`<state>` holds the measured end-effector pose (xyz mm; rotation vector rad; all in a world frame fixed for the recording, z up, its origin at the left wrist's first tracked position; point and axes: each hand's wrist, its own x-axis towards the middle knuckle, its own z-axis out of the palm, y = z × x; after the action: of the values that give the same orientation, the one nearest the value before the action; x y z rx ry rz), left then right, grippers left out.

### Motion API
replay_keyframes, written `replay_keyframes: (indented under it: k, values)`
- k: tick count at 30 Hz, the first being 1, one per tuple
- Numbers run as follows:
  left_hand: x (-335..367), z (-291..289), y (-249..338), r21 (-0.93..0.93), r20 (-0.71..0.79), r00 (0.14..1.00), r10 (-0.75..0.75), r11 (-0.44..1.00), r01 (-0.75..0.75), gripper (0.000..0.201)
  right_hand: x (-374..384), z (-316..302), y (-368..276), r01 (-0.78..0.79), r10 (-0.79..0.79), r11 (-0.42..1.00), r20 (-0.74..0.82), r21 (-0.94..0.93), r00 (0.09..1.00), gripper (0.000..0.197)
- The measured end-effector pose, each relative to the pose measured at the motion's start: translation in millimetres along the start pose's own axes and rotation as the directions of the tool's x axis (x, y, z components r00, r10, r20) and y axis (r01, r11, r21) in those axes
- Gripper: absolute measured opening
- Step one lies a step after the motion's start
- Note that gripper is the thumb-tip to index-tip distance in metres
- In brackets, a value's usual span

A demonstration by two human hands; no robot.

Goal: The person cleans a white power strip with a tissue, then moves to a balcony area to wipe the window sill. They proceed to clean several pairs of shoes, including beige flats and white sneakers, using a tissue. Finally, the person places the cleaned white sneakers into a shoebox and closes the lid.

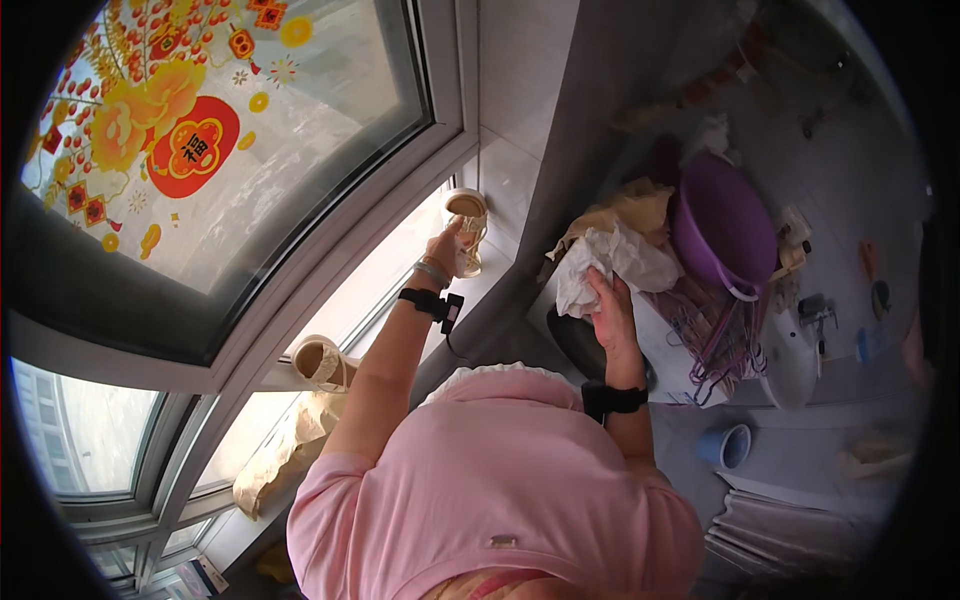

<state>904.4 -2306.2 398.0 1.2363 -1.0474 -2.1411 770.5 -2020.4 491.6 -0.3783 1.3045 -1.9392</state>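
Beige shoe, long axis fore-and-aft, opening farthest

Wide fisheye looks down from the wearer's head

The one view comes from the left camera of a head-worn pair, facing steeply down the front of the body. The shirt is nearest, filling the lower middle of the frame. The left hand, just above the center, and the right hand, right of center, lie farther out. The lens reaches wide enough to take in the window at upper left and the basin at upper right. Straight edges bow at left, and black rounds off the corners.
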Motion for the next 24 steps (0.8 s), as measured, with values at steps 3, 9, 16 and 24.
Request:
replay_keyframes:
  k: [3,9,16,24]
  values:
    - [43,-15,-5,-0.201,0.147,0.986,-0.085,0.973,0.114,0.053,2,2,-3,-0.001,0.001,1.000,-0.010,-0.009,1.000,0.040]
    - [68,0,-5,-0.190,0.100,0.993,-0.057,0.979,0.075,0.040,-1,-11,-7,0.019,-0.019,1.000,-0.036,-0.005,0.999,0.039]
    - [58,-11,-2,-0.250,0.115,0.991,-0.069,0.963,0.096,0.033,2,-21,2,-0.035,0.032,0.997,-0.043,-0.075,0.999,0.039]
    - [-48,-18,26,-0.292,0.225,0.974,0.013,0.955,0.055,0.024,26,-35,32,0.103,-0.119,0.901,-0.012,-0.421,0.993,0.030]
